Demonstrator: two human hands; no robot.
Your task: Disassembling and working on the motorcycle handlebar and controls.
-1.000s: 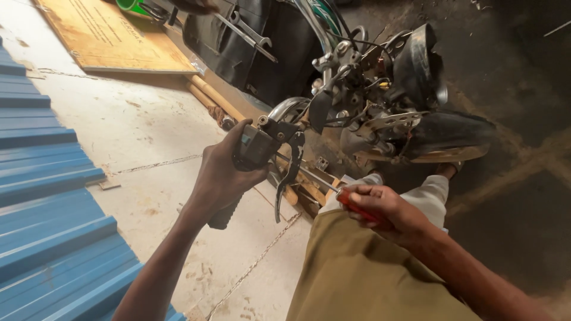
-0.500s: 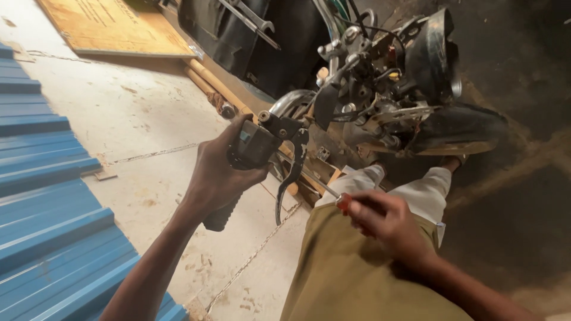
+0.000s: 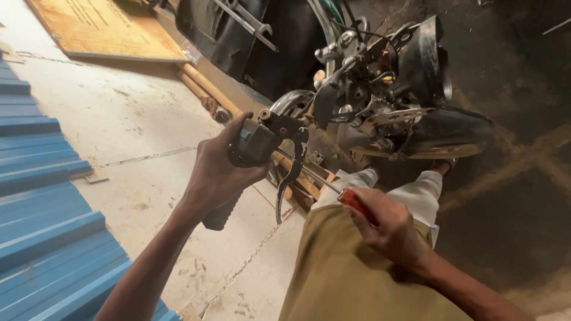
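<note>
Black handlebar switch unit [image 3: 257,141] with one lever [image 3: 292,172] is sitting gripped in the left hand [image 3: 220,172] beside one motorcycle [image 3: 380,95]. Right hand [image 3: 386,226] is clasping one red-handled screwdriver [image 3: 348,199], its shaft reaching toward the unit

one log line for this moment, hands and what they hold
left hand: grips handlebar switch unit with lever | right hand: holds red-handled screwdriver, tip toward unit | motorcycle ahead

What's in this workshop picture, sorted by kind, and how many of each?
Hands: 2, left hand and right hand
Screwdrivers: 1, red-handled screwdriver
Handlebar lever assemblies: 1, handlebar switch with lever
Motorcycles: 1, motorcycle
Wooden boards: 1, board
Total: 6
</note>
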